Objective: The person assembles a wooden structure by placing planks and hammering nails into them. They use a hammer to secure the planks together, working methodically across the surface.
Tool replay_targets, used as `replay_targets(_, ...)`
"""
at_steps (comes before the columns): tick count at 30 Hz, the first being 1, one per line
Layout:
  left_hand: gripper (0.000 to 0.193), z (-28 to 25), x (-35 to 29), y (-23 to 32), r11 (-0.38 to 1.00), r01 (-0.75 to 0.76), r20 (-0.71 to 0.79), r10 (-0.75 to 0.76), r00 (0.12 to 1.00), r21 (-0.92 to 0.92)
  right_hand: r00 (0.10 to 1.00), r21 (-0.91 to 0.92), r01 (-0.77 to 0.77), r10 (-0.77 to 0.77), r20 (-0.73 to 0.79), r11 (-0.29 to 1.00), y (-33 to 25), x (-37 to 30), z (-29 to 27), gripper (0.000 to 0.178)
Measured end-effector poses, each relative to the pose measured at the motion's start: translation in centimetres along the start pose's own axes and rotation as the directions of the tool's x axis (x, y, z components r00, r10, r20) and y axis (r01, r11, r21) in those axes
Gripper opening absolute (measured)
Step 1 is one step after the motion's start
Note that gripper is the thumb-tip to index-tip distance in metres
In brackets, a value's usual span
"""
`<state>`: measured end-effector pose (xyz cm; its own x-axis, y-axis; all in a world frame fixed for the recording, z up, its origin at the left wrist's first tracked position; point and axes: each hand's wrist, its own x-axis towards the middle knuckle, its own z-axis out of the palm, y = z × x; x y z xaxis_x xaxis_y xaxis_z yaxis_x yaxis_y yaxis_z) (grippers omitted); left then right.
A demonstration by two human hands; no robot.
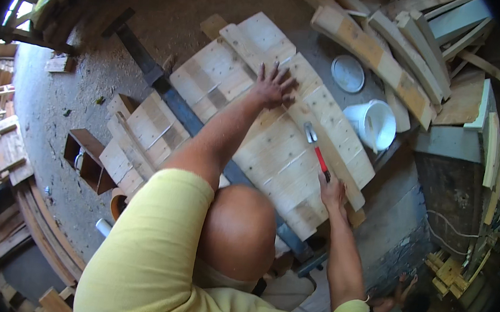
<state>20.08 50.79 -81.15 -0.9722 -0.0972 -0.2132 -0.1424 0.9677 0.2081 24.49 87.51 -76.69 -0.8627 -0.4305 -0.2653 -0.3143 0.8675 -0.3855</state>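
Nearest the view, a bare bent knee (237, 232) is seen between the arms. The right grip (332, 193) is closed around a metal-headed claw hammer with a red and black handle (319, 157), held over a long, pale wooden strip (241, 47); whether the strip is touched by its head cannot be told. The left grip (273, 91) is laid flat on the wood farther along, fingers spread, nothing grasped.

The strip is set across a broad panel of pale, side-by-side wooden boards (270, 158). To its left a long, dark metal bar (177, 105) is seen, with a second strip (138, 146) on boards beyond. The boards are judged to be largely laid together, slim gaps remaining; hammer work appears unfinished, though driven nails cannot be told from knots.

Farther right, a white plastic bucket (356, 116) and a round white lid (347, 73) are placed near stacked timber planks (377, 57).
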Motion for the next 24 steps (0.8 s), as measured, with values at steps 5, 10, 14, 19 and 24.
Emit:
replay_targets(5,0.072,-0.1,-0.3,-1.8,1.000,0.021,-0.052,-0.020,0.998,0.019,0.978,0.426,0.138,-0.056,-0.200,0.894,-7.7,-0.1,-4.9,0.046)
replay_targets(10,0.070,0.0,0.2,-1.0,1.000,0.016,-0.048,-0.015,0.999,0.016,0.891,0.565,0.433,-0.239,-0.386,0.702,-5.7,-2.9,-4.5,0.045)
replay_targets(14,0.070,-0.2,0.3,-0.3,1.000,0.013,0.012,-0.013,1.000,-0.011,0.992,0.145,-0.115,0.106,0.073,0.983,-1.6,-0.8,1.4,0.048)
replay_targets(19,0.070,-0.2,-0.2,-1.2,0.999,0.028,-0.027,-0.027,0.999,0.017,0.987,0.702,0.083,0.039,-0.156,0.708,-9.1,-0.8,-5.1,0.050)
replay_targets(24,0.071,-0.7,0.2,-0.8,1.000,0.017,-0.034,-0.017,0.999,0.001,0.835,0.719,0.516,-0.088,-0.543,0.466,-8.4,-1.5,-2.5,0.050)
